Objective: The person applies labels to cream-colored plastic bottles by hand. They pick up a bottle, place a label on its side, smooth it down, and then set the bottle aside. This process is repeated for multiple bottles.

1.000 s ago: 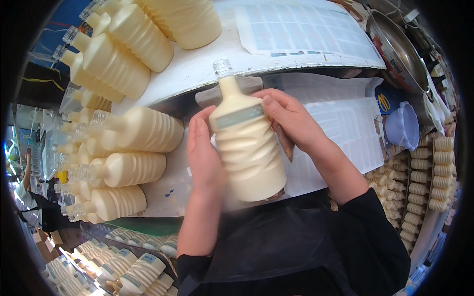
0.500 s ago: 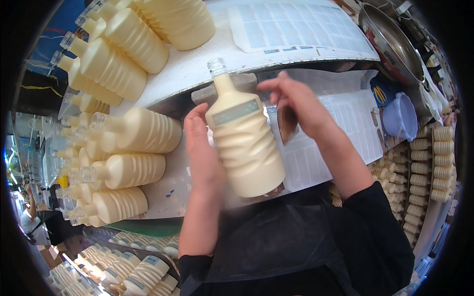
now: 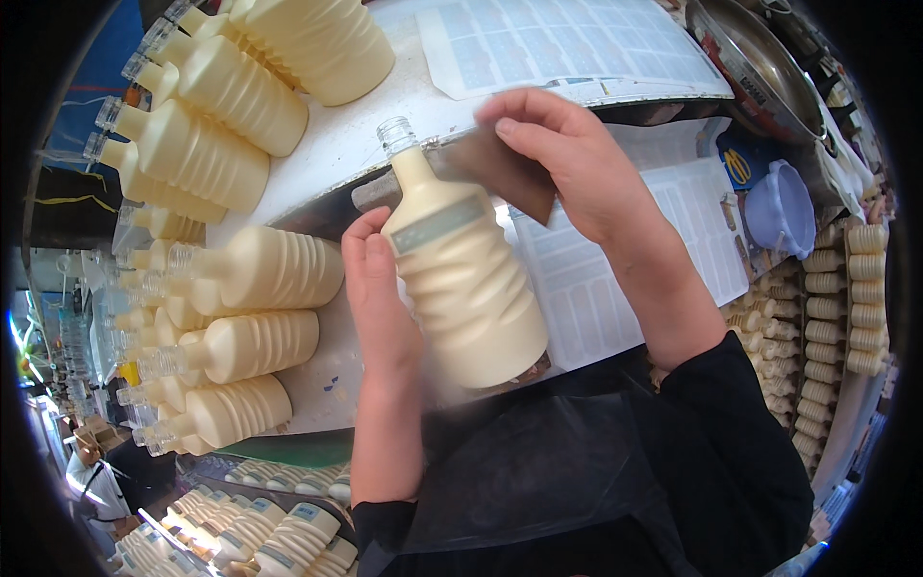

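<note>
A cream-coloured bottle (image 3: 471,298) with wavy ribs and a clear threaded neck lies in front of me, its neck pointing away. A grey-green band (image 3: 440,223) crosses its shoulder. My left hand (image 3: 377,288) cups the bottle's left side, fingers bent near the shoulder. On the other side, my right hand (image 3: 567,154) pinches a thin brown flat piece (image 3: 510,173), smeared by motion, above and to the right of the bottle's shoulder. What the brown piece is exactly, I cannot tell.
Cream bottles (image 3: 260,337) lie stacked at left, and more stand on the white upper surface (image 3: 356,125). Translucent label sheets (image 3: 567,48) lie at the back; others (image 3: 615,260) lie right of the bottle. A lilac bucket (image 3: 781,210) and a metal pan (image 3: 760,58) are at right.
My right hand has moved up and left, swinging the brown piece from a steep hang to a flatter tilt closer to the bottle's neck. Bottle and left hand have shifted slightly left in view.
</note>
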A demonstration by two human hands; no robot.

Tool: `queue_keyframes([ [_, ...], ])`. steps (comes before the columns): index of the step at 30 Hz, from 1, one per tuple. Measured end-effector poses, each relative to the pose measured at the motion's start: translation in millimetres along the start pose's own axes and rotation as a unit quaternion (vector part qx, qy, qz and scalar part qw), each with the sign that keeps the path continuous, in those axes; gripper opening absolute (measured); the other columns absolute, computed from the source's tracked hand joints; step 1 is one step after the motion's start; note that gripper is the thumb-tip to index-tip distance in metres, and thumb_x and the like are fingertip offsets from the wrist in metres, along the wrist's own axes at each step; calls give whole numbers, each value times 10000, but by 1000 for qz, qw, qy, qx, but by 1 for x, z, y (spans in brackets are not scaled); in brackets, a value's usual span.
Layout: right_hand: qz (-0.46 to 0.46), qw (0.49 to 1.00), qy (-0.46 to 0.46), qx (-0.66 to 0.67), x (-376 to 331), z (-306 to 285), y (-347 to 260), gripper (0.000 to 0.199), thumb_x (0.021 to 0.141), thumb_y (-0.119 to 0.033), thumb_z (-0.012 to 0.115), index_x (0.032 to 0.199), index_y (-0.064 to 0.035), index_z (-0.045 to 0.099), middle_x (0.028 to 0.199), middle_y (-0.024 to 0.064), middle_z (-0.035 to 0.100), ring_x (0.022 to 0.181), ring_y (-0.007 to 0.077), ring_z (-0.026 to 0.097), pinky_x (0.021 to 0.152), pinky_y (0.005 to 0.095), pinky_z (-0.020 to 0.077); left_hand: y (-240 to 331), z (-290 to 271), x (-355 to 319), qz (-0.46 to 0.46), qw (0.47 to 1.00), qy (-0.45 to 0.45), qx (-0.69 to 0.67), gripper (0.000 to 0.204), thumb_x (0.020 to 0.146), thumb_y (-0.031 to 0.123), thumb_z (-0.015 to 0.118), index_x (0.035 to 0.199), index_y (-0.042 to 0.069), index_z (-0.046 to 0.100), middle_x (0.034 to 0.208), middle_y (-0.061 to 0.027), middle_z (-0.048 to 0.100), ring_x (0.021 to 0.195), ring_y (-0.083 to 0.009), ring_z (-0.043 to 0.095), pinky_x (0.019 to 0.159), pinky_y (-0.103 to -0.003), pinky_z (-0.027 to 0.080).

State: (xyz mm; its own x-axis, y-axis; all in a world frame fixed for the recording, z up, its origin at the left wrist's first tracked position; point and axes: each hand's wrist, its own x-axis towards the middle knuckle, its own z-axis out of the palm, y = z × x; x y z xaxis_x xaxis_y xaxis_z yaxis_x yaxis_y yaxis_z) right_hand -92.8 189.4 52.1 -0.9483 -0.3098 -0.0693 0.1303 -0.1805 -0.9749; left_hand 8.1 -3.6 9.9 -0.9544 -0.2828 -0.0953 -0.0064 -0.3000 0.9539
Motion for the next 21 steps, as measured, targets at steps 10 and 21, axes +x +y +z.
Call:
queue_keyframes([
  [10, 143, 988, -62, 0, -15, 0, 49, 373, 1026, -311, 672, 1240, -6, 670, 1021, 20, 710, 847, 42, 627, 724, 214, 531, 6, 14, 8, 78, 966, 47, 242, 419, 873, 232, 764, 1189, 3, 611, 1193, -89, 553, 1141, -219, 541, 1039, -355, 426],
  [21, 153, 987, -58, -6, -15, 3, 47, 373, 1002, -245, 697, 1242, 39, 679, 1070, 85, 737, 917, 92, 678, 813, 260, 564, 7, 19, 6, 62, 976, 61, 200, 369, 868, 136, 771, 1180, 3, 624, 1172, -72, 562, 1127, -179, 552, 1023, -328, 439],
])
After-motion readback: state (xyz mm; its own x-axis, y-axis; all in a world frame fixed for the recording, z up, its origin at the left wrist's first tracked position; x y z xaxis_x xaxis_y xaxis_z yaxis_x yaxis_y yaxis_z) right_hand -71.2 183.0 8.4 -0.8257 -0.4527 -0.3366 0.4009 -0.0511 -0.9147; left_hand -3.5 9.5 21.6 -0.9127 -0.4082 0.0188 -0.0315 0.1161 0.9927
